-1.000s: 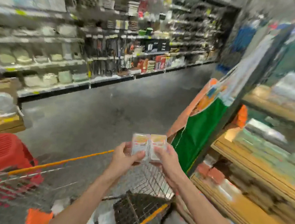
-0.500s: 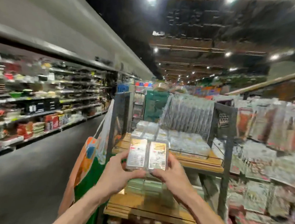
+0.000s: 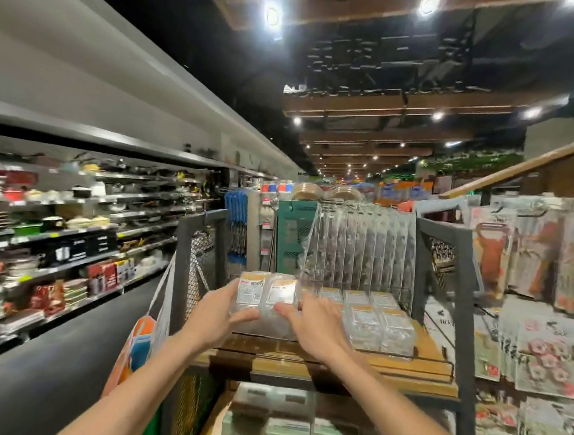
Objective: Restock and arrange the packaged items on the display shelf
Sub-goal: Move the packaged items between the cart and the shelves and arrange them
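Observation:
Two clear plastic packs with orange-and-white labels sit side by side at the left end of the wooden display shelf. My left hand holds the left pack from its side, thumb across the front. My right hand holds the right pack, fingers over its front. Right of them, more packs of the same kind lie in rows on the shelf. The bottoms of the two held packs are hidden behind my hands.
A dark metal mesh frame encloses the shelf. Clear hanging bags fill its back. Green packs lie on the lower shelf. Hanging packets cover the right side. A long aisle shelf runs along the left.
The view swung from the aisle and cart up to the display shelf. Both hands carried the two packs forward and set them onto the shelf's left end.

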Motion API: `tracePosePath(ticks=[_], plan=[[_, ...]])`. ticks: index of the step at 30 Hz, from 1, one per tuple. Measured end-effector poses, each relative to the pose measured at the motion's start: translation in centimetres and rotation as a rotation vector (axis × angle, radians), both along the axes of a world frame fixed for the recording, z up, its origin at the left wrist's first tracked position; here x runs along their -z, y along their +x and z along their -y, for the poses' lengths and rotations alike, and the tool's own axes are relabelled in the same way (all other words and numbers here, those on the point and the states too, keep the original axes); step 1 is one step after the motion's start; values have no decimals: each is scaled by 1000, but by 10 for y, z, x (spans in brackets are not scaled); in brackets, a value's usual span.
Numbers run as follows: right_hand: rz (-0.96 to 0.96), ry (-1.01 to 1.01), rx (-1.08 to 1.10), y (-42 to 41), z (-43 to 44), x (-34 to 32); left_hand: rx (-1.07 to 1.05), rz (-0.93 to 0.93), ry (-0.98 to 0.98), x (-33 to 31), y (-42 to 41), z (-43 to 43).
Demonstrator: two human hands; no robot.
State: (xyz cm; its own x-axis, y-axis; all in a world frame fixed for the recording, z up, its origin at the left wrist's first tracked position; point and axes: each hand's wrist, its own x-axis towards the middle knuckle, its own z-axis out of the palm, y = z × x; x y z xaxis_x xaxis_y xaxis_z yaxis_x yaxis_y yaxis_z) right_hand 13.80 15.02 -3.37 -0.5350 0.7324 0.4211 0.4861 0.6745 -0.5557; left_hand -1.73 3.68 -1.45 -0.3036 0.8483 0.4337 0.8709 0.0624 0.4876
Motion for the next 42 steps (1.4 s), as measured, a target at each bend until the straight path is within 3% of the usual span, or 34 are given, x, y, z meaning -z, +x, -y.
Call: tracePosePath(ticks=[6,14,18,22,25,29,32,36,42], plan=[[119,69,88,-42,-24,15,-157,-85,-285,1,-40,-32],[206,135,128,-51,-43,18,-108,98,-348,1,-41,-47],[159,157,127,-45,-36,17,-70,113,-289,3,-38,-42],[-155,310,84,-31,-6,25,-74,-30,-9,12,-31,-3],[-321,411,-93,-29,40,43,-96,-85,154,35,-25,64],[-318,395,-417,-45,121,94,-267,-76,127,100,-42,168],[-180,326,-700,-74,191,153,-506,83,-5,175,-56,264],[78,159,-1029,-108,308,248,-898,441,-176,288,-33,414],[667,101,-1334,-146,441,380,-1229,899,-299,412,22,559]])
